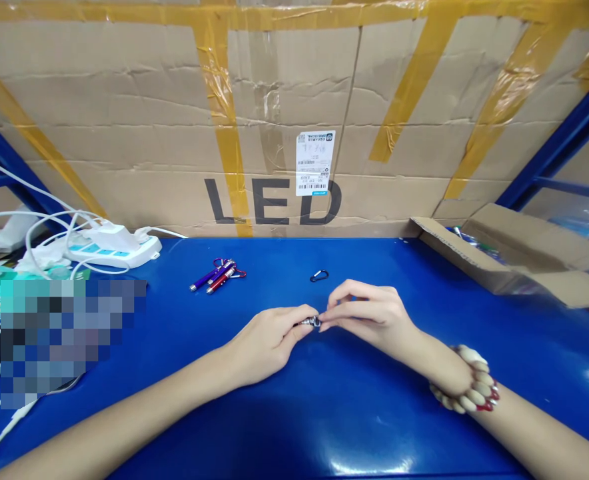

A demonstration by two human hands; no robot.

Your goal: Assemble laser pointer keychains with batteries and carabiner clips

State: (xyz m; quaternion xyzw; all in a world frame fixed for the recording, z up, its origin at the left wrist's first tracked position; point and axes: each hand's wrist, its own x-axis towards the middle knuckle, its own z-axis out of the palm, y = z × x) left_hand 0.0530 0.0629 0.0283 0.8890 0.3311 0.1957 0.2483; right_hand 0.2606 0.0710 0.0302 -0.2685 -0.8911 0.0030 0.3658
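Note:
In the middle of the blue table, my left hand [269, 340] is closed around a small keychain flashlight [313, 321]. Only its silver and black end shows; the fingers hide the rest. My right hand [369, 310] meets it from the right, thumb and fingertips pinched together at that end. Whatever is between those fingertips is too small to make out. Just beyond the hands lies a black carabiner clip [319, 275]. Farther left, a purple keychain flashlight [208, 276] and a red keychain flashlight [221, 280] lie side by side with their clips.
A white power strip [142, 252] with plugs and cables sits at the back left, near a pixelated patch. An open cardboard box [504, 277] holding small items stands at the right. Behind the table rises a large taped carton [164, 153] marked LED.

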